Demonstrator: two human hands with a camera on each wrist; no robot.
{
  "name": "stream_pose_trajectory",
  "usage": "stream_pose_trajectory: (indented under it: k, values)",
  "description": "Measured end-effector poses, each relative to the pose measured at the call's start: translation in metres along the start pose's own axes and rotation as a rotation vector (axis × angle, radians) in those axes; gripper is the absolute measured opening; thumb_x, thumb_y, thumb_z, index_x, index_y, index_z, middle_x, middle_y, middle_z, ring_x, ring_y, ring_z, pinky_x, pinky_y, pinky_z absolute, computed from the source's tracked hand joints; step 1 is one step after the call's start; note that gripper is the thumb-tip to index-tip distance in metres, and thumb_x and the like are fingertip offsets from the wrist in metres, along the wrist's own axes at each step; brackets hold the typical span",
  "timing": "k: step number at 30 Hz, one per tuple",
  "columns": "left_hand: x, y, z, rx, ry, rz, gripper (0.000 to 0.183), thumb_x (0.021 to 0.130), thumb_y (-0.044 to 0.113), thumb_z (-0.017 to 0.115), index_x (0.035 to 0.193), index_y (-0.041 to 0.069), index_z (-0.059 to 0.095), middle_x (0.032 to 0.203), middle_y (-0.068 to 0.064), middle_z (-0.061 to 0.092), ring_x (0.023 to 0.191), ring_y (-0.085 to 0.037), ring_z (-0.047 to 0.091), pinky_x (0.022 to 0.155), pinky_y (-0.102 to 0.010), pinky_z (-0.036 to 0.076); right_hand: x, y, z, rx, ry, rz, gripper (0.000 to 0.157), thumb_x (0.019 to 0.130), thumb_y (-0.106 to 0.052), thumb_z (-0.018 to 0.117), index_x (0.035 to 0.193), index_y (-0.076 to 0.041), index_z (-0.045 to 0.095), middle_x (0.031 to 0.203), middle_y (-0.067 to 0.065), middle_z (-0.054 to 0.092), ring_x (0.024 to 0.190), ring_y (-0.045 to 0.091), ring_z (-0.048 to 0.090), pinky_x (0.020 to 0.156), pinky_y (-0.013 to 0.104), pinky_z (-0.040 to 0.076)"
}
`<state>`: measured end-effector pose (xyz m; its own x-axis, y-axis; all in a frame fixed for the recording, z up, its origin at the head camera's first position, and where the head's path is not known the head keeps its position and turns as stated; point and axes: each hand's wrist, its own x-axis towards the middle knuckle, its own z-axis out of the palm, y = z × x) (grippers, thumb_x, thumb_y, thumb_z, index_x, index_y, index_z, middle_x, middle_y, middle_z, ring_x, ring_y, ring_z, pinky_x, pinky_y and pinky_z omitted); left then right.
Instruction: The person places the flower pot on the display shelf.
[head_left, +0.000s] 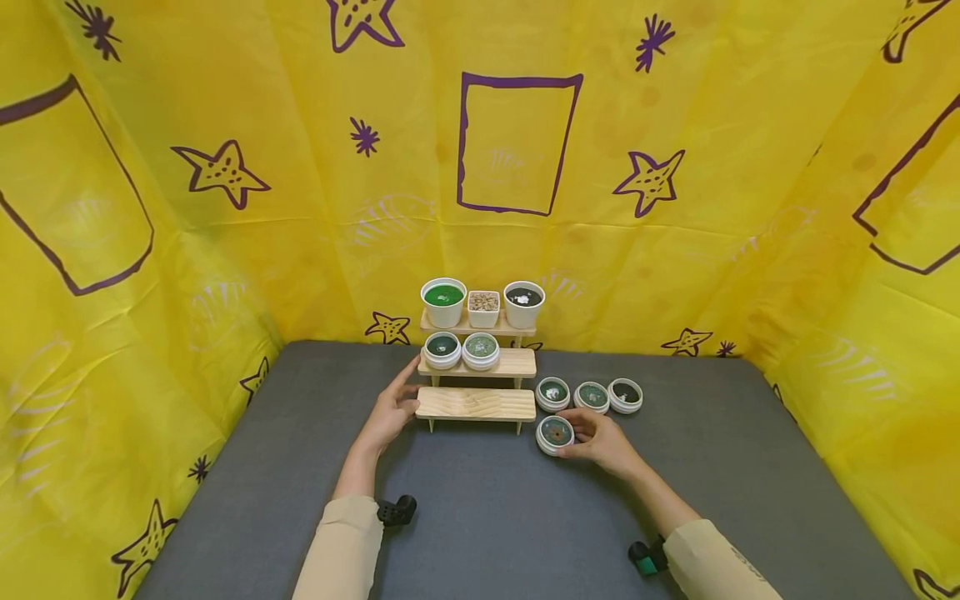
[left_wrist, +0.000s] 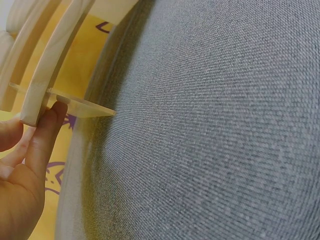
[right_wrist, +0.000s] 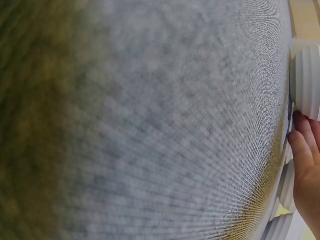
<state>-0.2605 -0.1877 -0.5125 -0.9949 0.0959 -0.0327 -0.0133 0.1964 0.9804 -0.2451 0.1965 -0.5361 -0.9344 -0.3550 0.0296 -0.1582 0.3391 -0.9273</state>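
At the left end of a three-tier wooden display stand, my left hand [head_left: 387, 417] grips the lowest shelf [head_left: 477, 403]. In the left wrist view, the thumb is by that shelf's edge and the fingers [left_wrist: 42, 142] reach beneath it, near a leg. To the right of the stand, my right hand [head_left: 609, 443] holds a small round white pot [head_left: 556, 433] with a grey-green top and a brownish centre. The right wrist view shows fingers [right_wrist: 302, 150] against the ribbed wall of a white pot [right_wrist: 306, 82]. Part of the right hand is cut off there.
Behind the held pot stand more white pots: one green [head_left: 553, 392], one grey-green [head_left: 592, 397] and one dark [head_left: 626, 395]. Two pots [head_left: 442, 350] are on the middle shelf. The top shelf bears two taller cups [head_left: 524, 305] and a square cup [head_left: 483, 309]. Yellow cloth [head_left: 525, 250] encloses the grey table [head_left: 480, 517].
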Motion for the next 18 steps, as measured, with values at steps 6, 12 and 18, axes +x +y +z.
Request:
stream_pose_trajectory:
  k: [6, 12, 18]
  values:
    - [0.0005, -0.0011, 0.0011, 0.012, 0.010, -0.013, 0.080, 0.091, -0.011, 0.044, 0.156, 0.033, 0.027, 0.143, -0.029, 0.047, 0.106, -0.027, 0.057, 0.085, -0.033, 0.049, -0.0002, 0.0000, 0.0010, -0.005, 0.009, 0.015, 0.059, 0.071, -0.011, 0.086, 0.124, 0.000, 0.063, 0.122, 0.021, 0.067, 0.112, 0.027, 0.066, 0.089, 0.017, 0.051]
    - [0.0006, -0.0016, 0.0014, 0.015, 0.009, -0.026, 0.081, 0.090, -0.010, 0.044, 0.156, 0.035, 0.027, 0.144, -0.028, 0.047, 0.110, -0.029, 0.057, 0.087, -0.034, 0.050, -0.0008, 0.0004, 0.0008, -0.016, 0.018, 0.016, 0.059, 0.072, -0.013, 0.086, 0.124, -0.001, 0.063, 0.122, 0.020, 0.067, 0.114, 0.032, 0.065, 0.092, 0.021, 0.052]
    - [0.0020, -0.0026, 0.0007, 0.012, 0.013, -0.025, 0.081, 0.091, -0.010, 0.044, 0.156, 0.035, 0.028, 0.143, -0.028, 0.047, 0.110, -0.029, 0.056, 0.087, -0.033, 0.049, -0.0013, -0.0037, -0.0018, -0.024, 0.034, 0.031, 0.059, 0.073, -0.013, 0.085, 0.125, -0.001, 0.062, 0.123, 0.021, 0.067, 0.115, 0.032, 0.066, 0.091, 0.019, 0.052]
